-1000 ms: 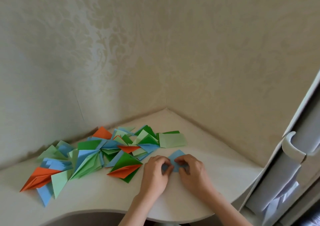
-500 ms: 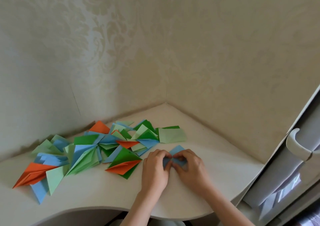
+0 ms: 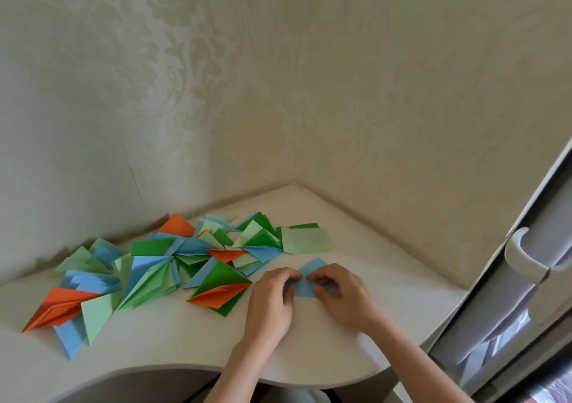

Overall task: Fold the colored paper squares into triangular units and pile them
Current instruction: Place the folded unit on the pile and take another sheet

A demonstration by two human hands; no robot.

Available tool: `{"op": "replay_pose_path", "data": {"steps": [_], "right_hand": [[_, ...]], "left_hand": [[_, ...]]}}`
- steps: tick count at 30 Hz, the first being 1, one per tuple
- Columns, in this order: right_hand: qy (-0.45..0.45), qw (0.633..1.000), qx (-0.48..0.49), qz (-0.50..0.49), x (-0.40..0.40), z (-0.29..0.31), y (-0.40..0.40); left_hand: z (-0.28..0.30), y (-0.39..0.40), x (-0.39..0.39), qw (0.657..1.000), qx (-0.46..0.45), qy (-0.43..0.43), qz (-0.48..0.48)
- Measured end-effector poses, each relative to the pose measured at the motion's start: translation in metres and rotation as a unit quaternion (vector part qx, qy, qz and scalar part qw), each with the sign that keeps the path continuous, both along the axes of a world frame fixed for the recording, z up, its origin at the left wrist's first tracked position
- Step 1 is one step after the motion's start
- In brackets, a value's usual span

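far left of the pale cream corner desk (image 3: 173, 337), an orange folded paper triangle (image 3: 57, 306) is lying at the pile's near end, overlapping a blue folded paper strip (image 3: 69, 339) and a light green paper triangle (image 3: 97, 314). a sprawling pile of folded paper units in green, blue and orange (image 3: 173, 257) is spreading along the wall side of the desk, units overlapping each other. at its near right edge a dark green and orange folded unit (image 3: 221, 291) is lying flat, just beside the left hand. at the pile's far right a light green paper square (image 3: 305, 240) is resting on a dark green sheet.

the left hand (image 3: 272, 302) is curling its fingers onto the left edge of a small blue paper piece (image 3: 305, 282), pinching it against the desk. the right hand (image 3: 342, 294) is pinching the right edge of the same piece, fingers bent. the blue piece is sitting on the desk between both hands, its point sticking out toward the wall; exact fold is hidden by fingers.

far right, a white cabinet door with a curved white handle (image 3: 523, 255) is standing beside the desk.
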State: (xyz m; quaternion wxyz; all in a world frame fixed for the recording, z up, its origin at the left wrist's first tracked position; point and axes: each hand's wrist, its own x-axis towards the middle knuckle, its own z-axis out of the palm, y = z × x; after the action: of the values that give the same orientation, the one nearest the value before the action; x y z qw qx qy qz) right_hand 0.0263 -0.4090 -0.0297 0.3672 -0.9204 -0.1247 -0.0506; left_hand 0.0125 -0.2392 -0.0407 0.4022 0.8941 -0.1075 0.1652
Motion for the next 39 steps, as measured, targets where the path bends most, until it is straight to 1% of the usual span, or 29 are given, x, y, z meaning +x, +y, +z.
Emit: {"op": "replay_pose_path", "data": {"steps": [2,7,10,13,16,20,23,27,32,36,39], "right_hand": [[-0.015,1.000,-0.002,0.006,-0.003,-0.001,0.001],[-0.088,0.996,-0.030,-0.003,-0.010,-0.006,0.009],[-0.074,0.995,-0.069,0.001,-0.007,-0.002,0.012],[-0.056,0.997,-0.047,0.011,-0.002,0.009,0.007],[-0.056,0.997,-0.017,0.040,-0.002,0.018,-0.001],[-0.043,0.995,-0.020,0.083,-0.007,0.011,-0.006],[-0.081,0.995,-0.008,0.052,-0.010,0.004,-0.007],[-0.160,0.986,-0.034,-0.012,-0.021,-0.002,-0.009],[-0.151,0.987,-0.061,-0.012,-0.032,-0.009,-0.010],[-0.144,0.988,-0.051,-0.016,-0.025,-0.002,-0.002],[-0.136,0.990,-0.027,-0.013,-0.020,-0.001,0.000]], "left_hand": [[0.000,0.003,-0.002,1.000,-0.002,0.010,-0.004],[0.002,0.003,-0.007,0.999,-0.016,0.036,-0.009],[0.005,0.003,-0.010,0.999,-0.020,0.044,-0.023],[0.007,0.004,-0.014,0.999,-0.027,0.034,-0.021],[0.007,0.005,-0.014,1.000,-0.029,-0.007,-0.001],[0.008,0.005,-0.014,0.999,-0.025,-0.022,0.010],[0.008,0.004,-0.014,1.000,-0.011,-0.027,0.005],[0.007,0.003,-0.012,0.999,0.000,-0.038,0.005],[0.007,0.002,-0.012,0.999,-0.001,-0.036,0.004],[0.005,0.002,-0.012,0.999,0.017,-0.038,0.002],[0.004,0.002,-0.010,0.999,0.006,-0.048,0.014]]}}
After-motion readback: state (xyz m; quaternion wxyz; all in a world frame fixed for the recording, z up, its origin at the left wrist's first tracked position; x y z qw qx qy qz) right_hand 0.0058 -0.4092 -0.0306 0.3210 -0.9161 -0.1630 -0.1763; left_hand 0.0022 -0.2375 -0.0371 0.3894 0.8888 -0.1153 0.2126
